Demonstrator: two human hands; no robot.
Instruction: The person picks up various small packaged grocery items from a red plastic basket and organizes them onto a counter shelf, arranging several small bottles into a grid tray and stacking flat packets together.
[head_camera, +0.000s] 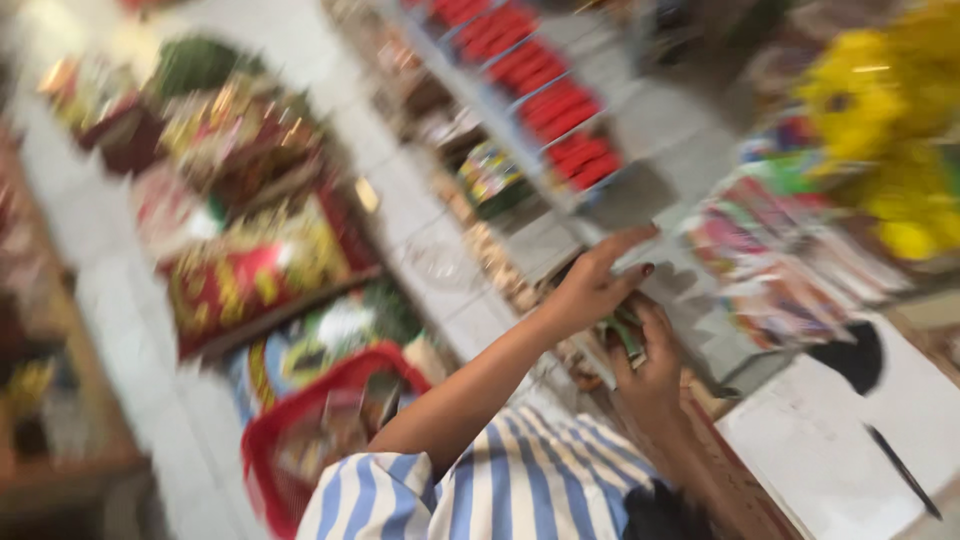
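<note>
Fingers of the left hand lie stretched along the shelf; the right hand pinches a green packet.

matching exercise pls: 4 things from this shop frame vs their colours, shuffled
Things:
1. basket
2. sleeve
3. packs on the upper shelf
4. pen

Colours:
a. black
b. red, in rows
c. blue and white stripes
d. red mesh

Pairs: 1-d, 2-c, 3-b, 4-a

The frame is blurred; both hands meet at the shelf edge around something green, too smeared to identify.
</note>
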